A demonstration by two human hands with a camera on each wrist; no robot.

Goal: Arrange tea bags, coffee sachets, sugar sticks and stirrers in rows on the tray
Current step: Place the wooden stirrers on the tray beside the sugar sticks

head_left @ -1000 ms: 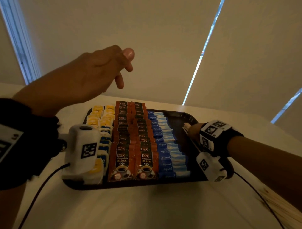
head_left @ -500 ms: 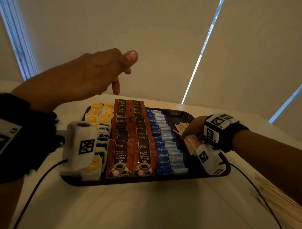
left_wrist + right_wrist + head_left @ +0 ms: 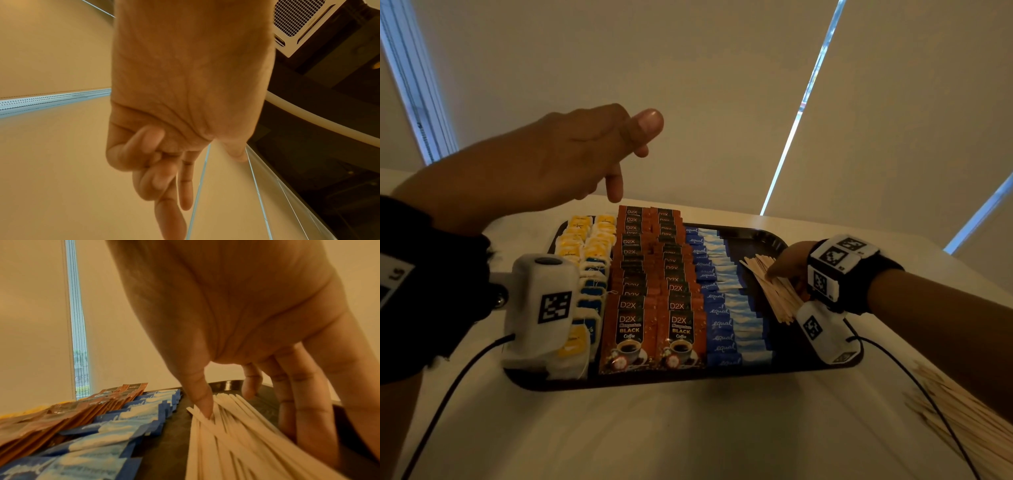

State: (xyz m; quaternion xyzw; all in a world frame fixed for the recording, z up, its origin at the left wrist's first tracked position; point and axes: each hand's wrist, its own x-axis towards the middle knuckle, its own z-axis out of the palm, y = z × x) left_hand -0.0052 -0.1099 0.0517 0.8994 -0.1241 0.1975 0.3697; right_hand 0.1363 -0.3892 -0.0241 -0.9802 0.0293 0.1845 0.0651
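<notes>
A dark tray [image 3: 654,381] carries rows of yellow and blue tea bags [image 3: 585,246], brown coffee sachets [image 3: 654,308] and blue sugar sticks [image 3: 726,308]. Wooden stirrers [image 3: 774,291] lie fanned on its right side. My right hand [image 3: 787,263] is over them; in the right wrist view its thumb [image 3: 199,395] presses on the stirrers [image 3: 226,443] and the straight fingers reach down along their right side. My left hand [image 3: 630,157] hangs in the air above the tray's far left, loosely curled, index pointing down, holding nothing [image 3: 174,170].
A loose heap of more stirrers [image 3: 962,421] lies on the white table [image 3: 688,431] at the front right, under my right forearm. Cables run from both wrist cameras across the table. Pale window blinds fill the background.
The bundle of stirrers came down onto the tray's right side and fanned out under my right hand. My left hand stayed raised, its index finger dropping a little.
</notes>
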